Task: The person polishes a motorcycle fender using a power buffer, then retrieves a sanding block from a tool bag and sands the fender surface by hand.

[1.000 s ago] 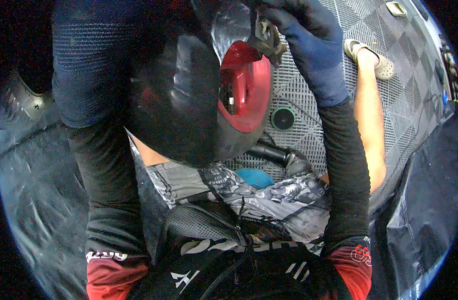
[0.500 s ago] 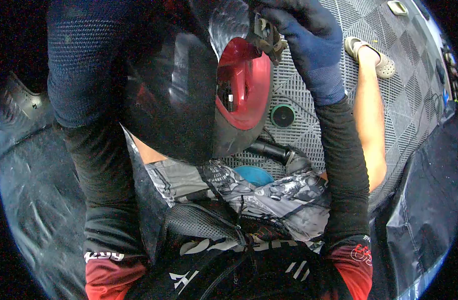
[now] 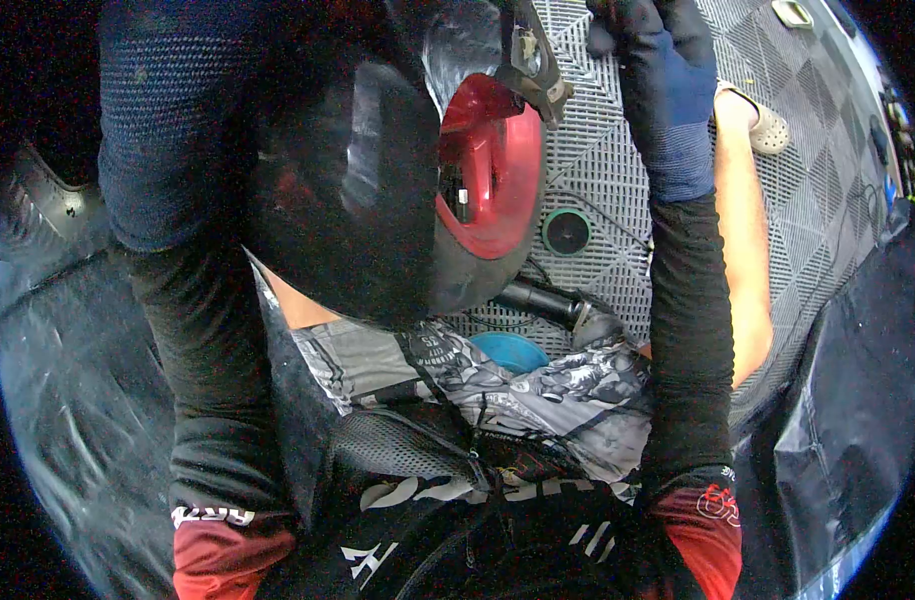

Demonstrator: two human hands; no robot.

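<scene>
A large rounded black shell (image 3: 353, 200) with a red inner side (image 3: 493, 190) rests over my lap. A small bracket-like piece (image 3: 533, 75) juts from its upper right edge. My left hand (image 3: 173, 140), in a dark blue knitted glove, lies against the shell's left side; its fingers are lost in shadow. My right hand (image 3: 668, 75), gloved in dark blue, hangs to the right of the bracket, apart from the shell. Its fingers are partly cut off at the top edge, with one fingertip standing off to the left, and nothing shows in them.
On the grey grid floor (image 3: 598, 130) lies a round black pad with a green rim (image 3: 566, 232). A black cylindrical tool (image 3: 543, 300) and a blue round object (image 3: 511, 352) are near my lap. My leg with a beige clog (image 3: 771, 132) extends right. Dark sheets (image 3: 858, 400) flank me.
My right hand has let go of the bracket and moved right and up, away from it. The shell and my left hand have hardly moved.
</scene>
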